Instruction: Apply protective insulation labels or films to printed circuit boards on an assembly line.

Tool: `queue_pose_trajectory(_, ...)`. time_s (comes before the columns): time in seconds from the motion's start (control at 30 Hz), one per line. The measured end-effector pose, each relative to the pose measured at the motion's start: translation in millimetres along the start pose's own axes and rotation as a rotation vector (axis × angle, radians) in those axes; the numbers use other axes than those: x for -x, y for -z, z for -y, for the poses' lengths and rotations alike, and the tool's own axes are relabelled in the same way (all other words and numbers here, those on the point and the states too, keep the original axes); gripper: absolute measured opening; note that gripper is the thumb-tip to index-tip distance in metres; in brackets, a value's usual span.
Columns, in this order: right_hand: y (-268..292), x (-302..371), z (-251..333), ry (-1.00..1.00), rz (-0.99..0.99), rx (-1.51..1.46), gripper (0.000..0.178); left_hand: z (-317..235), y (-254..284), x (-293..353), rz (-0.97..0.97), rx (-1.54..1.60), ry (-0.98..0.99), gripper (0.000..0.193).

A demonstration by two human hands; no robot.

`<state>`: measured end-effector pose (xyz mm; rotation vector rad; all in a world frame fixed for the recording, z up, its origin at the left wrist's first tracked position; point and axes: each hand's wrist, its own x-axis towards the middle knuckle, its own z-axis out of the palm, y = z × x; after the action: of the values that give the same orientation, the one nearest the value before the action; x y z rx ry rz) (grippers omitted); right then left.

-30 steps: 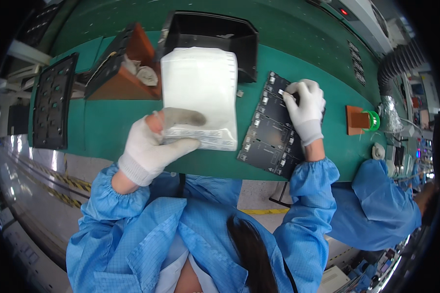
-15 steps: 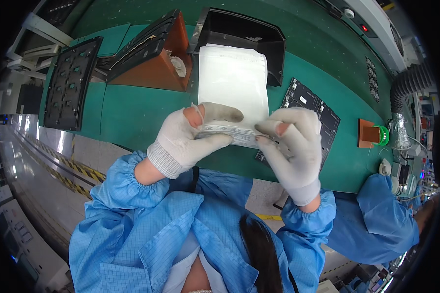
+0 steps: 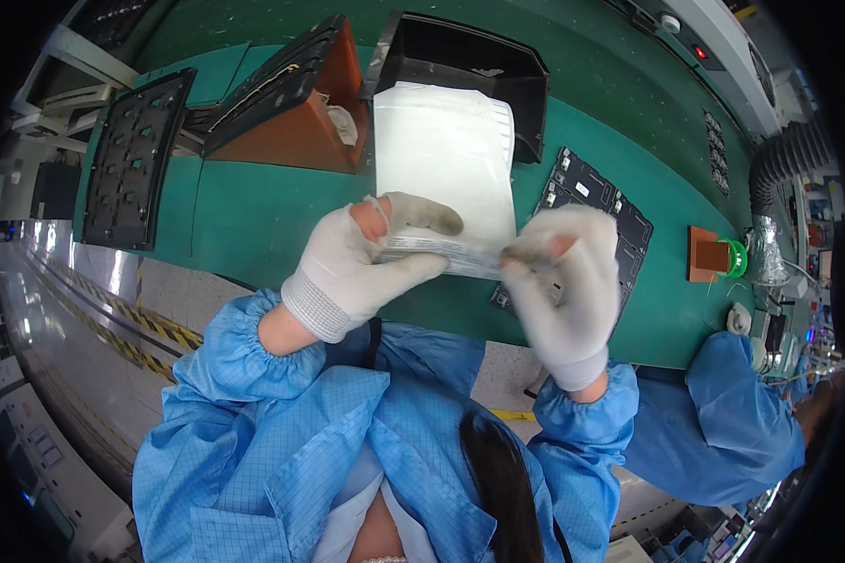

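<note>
Green counter (image 3: 253, 211). White sheets (image 3: 441, 150), grey-printed along their lower band. Left hand (image 3: 371, 263) and right hand (image 3: 568, 277) gloved white, the left's index finger smudged grey. Sleeve (image 3: 218, 338) light blue, finely gridded darker. Toward the counter's near edge, black panel (image 3: 620, 211) with white marks; toward its far edge, black bin (image 3: 532, 108) and orange-brown stand (image 3: 291, 145); toward its right end, bright green ring (image 3: 740, 259).

Green bench (image 3: 253, 202), pale floor (image 3: 174, 293) (striped tape (image 3: 180, 335)).

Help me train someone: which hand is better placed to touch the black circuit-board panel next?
Probably the right hand: it's nearer the circuit-board panel; the left hand grips printed white sheets.
</note>
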<state>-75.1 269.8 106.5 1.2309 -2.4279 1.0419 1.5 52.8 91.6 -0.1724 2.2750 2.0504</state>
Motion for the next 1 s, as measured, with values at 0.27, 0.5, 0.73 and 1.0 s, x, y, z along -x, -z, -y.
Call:
queue_pose_trajectory(0.27,23.2,45.6,-105.7,-0.499,0.052,-0.077,0.010,-3.8,7.9,13.4,0.007,0.015,0.048,0.036)
queue_pose_trajectory(0.5,12.1,44.8,-118.3,-0.475,0.086,0.017,0.015,-4.3,6.2,18.9,0.008,0.004,0.110,0.037)
queue_pose_trajectory(0.73,8.6,44.1,-120.8,-0.476,0.089,0.042,0.015,3.1,6.3,17.2,-0.025,-0.018,0.116,0.038)
queue_pose_trajectory(1.0,8.5,44.2,-122.5,-0.493,0.086,0.037,0.014,5.3,5.8,16.4,-0.033,-0.027,0.115,0.039)
